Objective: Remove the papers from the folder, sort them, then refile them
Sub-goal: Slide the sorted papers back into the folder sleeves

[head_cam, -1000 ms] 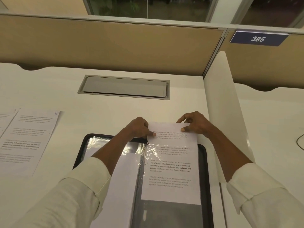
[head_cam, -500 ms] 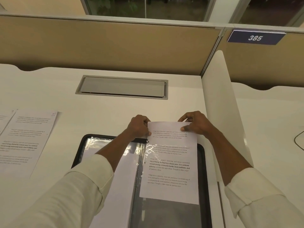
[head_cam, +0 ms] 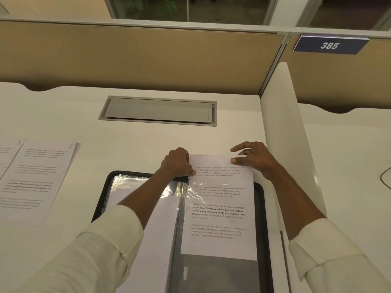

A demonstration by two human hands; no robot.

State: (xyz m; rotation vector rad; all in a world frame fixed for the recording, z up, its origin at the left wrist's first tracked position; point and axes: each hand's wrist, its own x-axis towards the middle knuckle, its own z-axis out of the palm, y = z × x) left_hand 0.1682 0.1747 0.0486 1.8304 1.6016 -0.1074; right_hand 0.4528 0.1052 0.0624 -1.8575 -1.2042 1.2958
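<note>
Lying on the white tabletop (head_cam: 148, 144), loose printed white sheets (head_cam: 36, 178) sit left of the open black-rimmed folder with clear plastic sleeves (head_cam: 101, 199). Your left hand (head_cam: 176, 163) pinches the top left corner of the printed white page (head_cam: 220, 208), which is partway in the folder's right sleeve. Your right hand (head_cam: 251, 159) pinches its top right corner, index finger lifted.

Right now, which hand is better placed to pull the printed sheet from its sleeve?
Likely right hand: it pinches the printed sheet's top edge. The left hand is bunched lower, on its side edge by the sleeve.
</note>
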